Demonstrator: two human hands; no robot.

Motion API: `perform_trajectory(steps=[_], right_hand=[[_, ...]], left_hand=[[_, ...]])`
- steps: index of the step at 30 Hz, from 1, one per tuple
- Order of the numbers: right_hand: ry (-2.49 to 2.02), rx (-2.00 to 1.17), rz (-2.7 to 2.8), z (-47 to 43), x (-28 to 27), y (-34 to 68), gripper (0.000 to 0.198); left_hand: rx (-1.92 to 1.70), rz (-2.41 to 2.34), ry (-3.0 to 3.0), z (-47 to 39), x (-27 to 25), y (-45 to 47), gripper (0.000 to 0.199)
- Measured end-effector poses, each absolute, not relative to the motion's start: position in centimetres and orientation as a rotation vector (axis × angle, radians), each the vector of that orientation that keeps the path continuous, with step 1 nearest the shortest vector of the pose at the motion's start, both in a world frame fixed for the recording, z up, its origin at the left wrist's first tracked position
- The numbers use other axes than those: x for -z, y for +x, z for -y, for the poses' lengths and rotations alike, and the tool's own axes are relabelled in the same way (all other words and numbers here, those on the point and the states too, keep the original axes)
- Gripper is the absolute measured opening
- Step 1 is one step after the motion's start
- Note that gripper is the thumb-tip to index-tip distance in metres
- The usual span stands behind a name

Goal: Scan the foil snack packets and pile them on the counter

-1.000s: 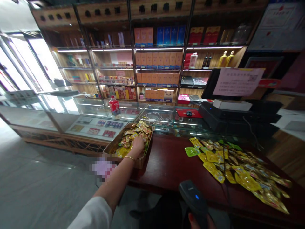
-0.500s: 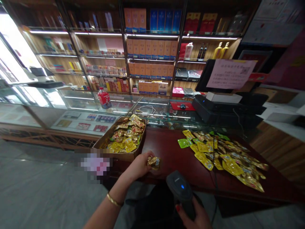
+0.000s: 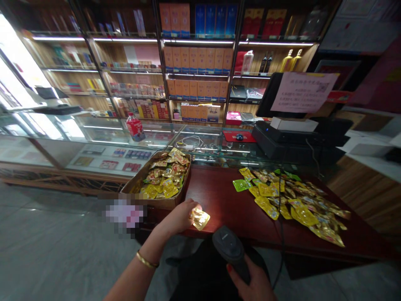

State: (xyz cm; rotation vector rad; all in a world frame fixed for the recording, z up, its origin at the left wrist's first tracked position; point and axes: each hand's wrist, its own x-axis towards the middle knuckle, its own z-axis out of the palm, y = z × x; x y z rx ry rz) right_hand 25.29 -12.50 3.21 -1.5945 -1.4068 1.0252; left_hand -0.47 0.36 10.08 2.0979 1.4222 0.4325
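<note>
Near the front edge of the dark red table (image 3: 216, 196), my left hand (image 3: 181, 217) is closed on a small gold snack packet (image 3: 201, 220). Bright light falls on the packet and on the wood beside it. My right hand (image 3: 250, 278) is wrapped round the handle of a black barcode scanner (image 3: 230, 246), its head pointing toward the packet. Left of centre stands a cardboard box (image 3: 166, 203) filled with gold, yellow and green packets. A loose pile of similar packets (image 3: 294, 205) is spread over the table's right side.
Behind the table runs a glass display counter (image 3: 156, 138) with a red-labelled bottle (image 3: 135, 127) on it. A monitor with a pink paper sign (image 3: 302, 92) stands at the right. The scanner's cable (image 3: 281, 234) crosses the table. Stocked shelves (image 3: 197, 75) line the back wall.
Light now shines on the packet, which has turned to show a brighter face. The scanner has shifted slightly left toward it, and its blue light no longer shows.
</note>
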Motion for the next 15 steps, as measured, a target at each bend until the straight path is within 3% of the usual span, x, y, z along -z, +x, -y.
perform_trajectory(steps=[8,15], right_hand=[[-1.585,-1.002,1.436,12.2,-3.4,25.8,0.061],[-1.600,-1.040,1.488,12.2,-3.0,26.7,0.054]], left_hand=[[-0.454,-1.381,2.104,-0.5,-10.1,0.6,0.041],[-0.473,-1.329,2.149,-0.7,-10.7,0.7,0.053]])
